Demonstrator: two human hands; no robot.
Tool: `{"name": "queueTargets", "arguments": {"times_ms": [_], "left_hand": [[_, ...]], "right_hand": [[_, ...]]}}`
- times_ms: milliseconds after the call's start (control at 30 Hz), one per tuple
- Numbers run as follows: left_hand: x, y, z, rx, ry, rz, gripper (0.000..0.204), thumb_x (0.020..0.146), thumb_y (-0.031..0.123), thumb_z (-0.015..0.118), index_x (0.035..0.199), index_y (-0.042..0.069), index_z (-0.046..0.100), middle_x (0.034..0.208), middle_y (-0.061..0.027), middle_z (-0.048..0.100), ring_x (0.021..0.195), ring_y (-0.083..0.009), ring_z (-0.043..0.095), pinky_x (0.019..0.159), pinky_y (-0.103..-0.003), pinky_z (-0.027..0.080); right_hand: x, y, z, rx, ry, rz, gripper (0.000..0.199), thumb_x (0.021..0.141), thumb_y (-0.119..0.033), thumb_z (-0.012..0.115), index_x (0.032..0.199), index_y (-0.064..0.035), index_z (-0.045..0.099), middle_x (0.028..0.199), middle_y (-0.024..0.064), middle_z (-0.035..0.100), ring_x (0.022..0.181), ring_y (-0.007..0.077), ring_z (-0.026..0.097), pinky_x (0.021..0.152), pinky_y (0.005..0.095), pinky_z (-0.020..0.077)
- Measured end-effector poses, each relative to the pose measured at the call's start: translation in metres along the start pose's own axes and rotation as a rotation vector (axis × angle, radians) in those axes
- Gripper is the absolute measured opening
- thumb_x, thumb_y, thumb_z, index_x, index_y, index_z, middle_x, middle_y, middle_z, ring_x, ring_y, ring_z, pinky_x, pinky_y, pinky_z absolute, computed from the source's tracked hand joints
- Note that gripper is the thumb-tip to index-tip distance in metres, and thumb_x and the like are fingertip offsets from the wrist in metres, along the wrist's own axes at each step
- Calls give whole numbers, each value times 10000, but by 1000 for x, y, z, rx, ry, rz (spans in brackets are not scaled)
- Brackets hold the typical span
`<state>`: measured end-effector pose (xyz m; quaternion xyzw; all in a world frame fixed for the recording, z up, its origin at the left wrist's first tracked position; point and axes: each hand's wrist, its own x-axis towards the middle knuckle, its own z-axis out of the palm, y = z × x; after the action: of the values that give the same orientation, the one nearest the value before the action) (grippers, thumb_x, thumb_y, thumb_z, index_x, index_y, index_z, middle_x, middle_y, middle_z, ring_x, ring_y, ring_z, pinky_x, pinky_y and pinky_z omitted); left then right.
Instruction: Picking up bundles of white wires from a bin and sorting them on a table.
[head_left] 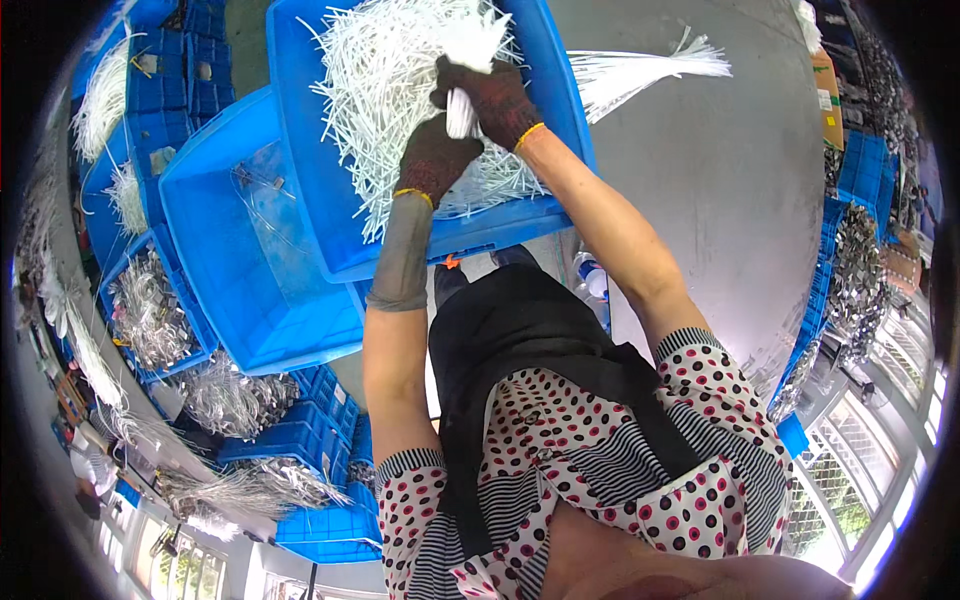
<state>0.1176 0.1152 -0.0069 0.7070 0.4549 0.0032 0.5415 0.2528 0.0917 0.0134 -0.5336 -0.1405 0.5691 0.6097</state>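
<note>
Here both gloved hands, left hand (435, 155) and right hand (497, 97), clutch a bundle of white plastic strips (462, 110) over a blue crate (330, 215) full of them, an emptier blue bin (215, 290) beside

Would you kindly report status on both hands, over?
Left hand and right hand gripping white strip bundle. Above blue crate of loose strips. Nothing obstructing.

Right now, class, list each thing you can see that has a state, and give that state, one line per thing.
Left hand: gloved, closed on the white strips.
Right hand: gloved, closed on the same bundle.
Bundle of white strips: held over the bin.
Blue bin: heaped with loose white strips.
Second blue bin: nearly empty.
</note>
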Motion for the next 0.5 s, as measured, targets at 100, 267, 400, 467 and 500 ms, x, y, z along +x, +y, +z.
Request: {"name": "queueTargets", "arguments": {"times_ms": [100,267,400,467,500], "left_hand": [[-9,-21,6,-39,-73,-53,377,823,327,681,975,-18,677,799,-187,673,751,-285,664,676,-399,518],[-14,-109,-5,477,-23,47,429,880,363,561,1078,-1,676,1069,-282,664,1036,-422,634,900,-497,493],[-32,-80,-38,708,89,-125,599,821,433,666,1286,63,594,1181,-221,658,1110,-389,628,947,-486,498],[-30,-43,-50,489,367,132,684,798,496,717,1311,63,588,1224,-205,647,1128,-364,627,961,-452,498],[-33,-19,-57,266,454,274,751,781,517,750,1323,29,573,1253,-204,638,1152,-353,620,987,-423,486]], "right_hand": [[16,-16,-41,-455,48,-391,181,952,-192,618,1062,-56,666,891,69,723,793,165,694,733,289,557],[36,-56,-70,-978,243,-1047,258,971,-248,565,838,-47,658,674,68,655,593,187,617,598,320,492],[2,-75,-35,-346,224,-442,315,958,-291,615,756,-53,661,694,56,669,608,148,601,609,295,473],[-2,-69,-32,-189,199,-300,316,950,-291,634,744,-52,654,695,53,668,611,133,592,602,288,469],[-7,-67,-26,-277,149,-313,322,951,-292,638,746,-44,652,685,59,663,610,133,589,598,297,479]]}}
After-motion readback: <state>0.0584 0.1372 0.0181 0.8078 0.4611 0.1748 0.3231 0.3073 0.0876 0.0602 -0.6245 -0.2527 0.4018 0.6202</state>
